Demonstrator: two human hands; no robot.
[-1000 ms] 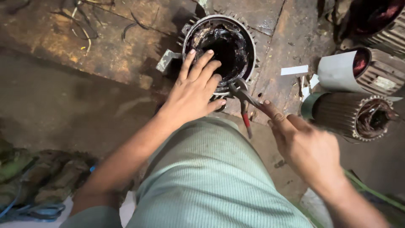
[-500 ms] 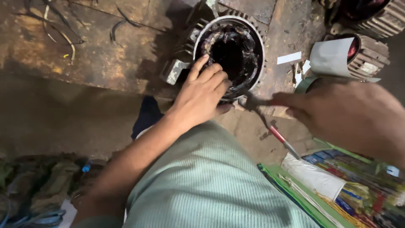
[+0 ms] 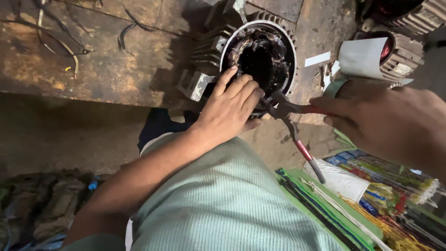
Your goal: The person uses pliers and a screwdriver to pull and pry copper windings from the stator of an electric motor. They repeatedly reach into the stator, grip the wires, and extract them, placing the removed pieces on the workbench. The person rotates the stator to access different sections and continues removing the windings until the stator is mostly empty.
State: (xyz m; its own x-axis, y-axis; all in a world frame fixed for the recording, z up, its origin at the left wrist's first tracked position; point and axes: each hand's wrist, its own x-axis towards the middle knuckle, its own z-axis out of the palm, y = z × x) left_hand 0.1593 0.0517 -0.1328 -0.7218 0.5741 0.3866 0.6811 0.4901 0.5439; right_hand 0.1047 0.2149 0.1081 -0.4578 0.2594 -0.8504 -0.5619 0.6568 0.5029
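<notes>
Pale green ribbed cloth (image 3: 223, 204) over the person's knee fills the near foreground, and at about four o'clock from it lies a green bundle of thin rods and coloured packets (image 3: 371, 195) on the floor. Past the knee, the left hand (image 3: 230, 109) lies flat with its fingers spread, palm down on the near rim of the motor stator housing (image 3: 258, 60), fingertips reaching toward twelve o'clock into the dark bore. It grips nothing; it presses and steadies.

At three o'clock from that hand, the right hand (image 3: 385, 123) is closed around the upper handle of the red-handled pliers (image 3: 290, 116). The lower handle hangs free, pointing toward five o'clock, so the handles stand apart. The pliers' long axis runs roughly from three o'clock toward nine, with the nose touching the housing's rim at its five o'clock edge, just beside the left hand's little finger. Whether the nose is biting a wire there cannot be told; the windings are dark and tangled.

So the housing lies at ten o'clock from the right hand and straight ahead of the left, which is the nearer of the two. It sits on a stained wooden bench (image 3: 93, 60) with stray wire scraps. Farther off at two o'clock, another finned motor body (image 3: 399, 51) carries a rolled sheet of pale paper (image 3: 362, 58).
</notes>
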